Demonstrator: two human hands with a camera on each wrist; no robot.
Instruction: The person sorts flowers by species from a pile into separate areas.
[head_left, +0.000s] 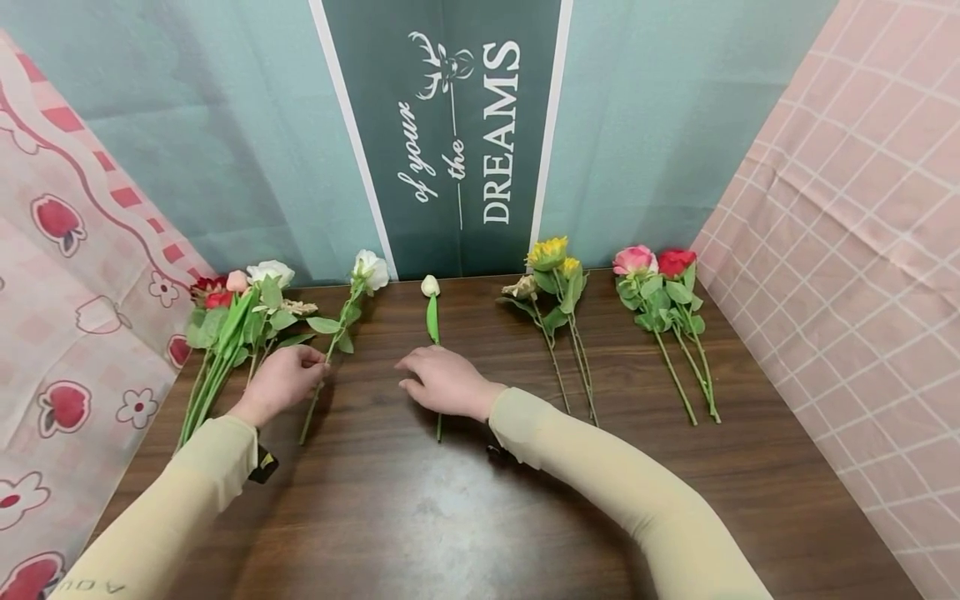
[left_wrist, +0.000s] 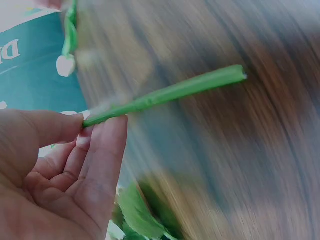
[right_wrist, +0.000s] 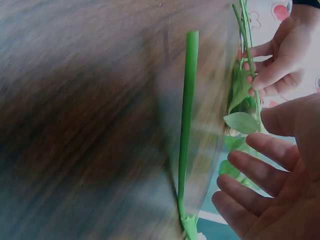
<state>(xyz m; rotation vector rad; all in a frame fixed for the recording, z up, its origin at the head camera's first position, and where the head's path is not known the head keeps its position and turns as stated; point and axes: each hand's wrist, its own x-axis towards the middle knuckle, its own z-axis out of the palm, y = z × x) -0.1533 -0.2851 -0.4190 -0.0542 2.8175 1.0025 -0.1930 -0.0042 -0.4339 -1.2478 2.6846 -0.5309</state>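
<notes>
My left hand (head_left: pixel 281 383) pinches the green stem (left_wrist: pixel 190 85) of a white rose (head_left: pixel 371 271) between thumb and fingers. The rose's bloom points toward the back wall. Over the stem of a white tulip (head_left: pixel 430 286) hovers my right hand (head_left: pixel 450 382), its fingers spread and relaxed. In the right wrist view, the tulip stem (right_wrist: pixel 187 110) stands apart from those fingertips, with nothing in the palm. From the head view, the right hand hides the middle of that stem.
At the left lies a bunch with red flowers, a pink tulip (head_left: pixel 237 282) and a white rose (head_left: pixel 271 272). Yellow sunflowers (head_left: pixel 547 252) and a beige flower (head_left: pixel 521 287) lie right of centre. Farther right are pink (head_left: pixel 635 260) and red (head_left: pixel 677 263) roses. Cloth-covered walls border the wooden table (head_left: pixel 420 517).
</notes>
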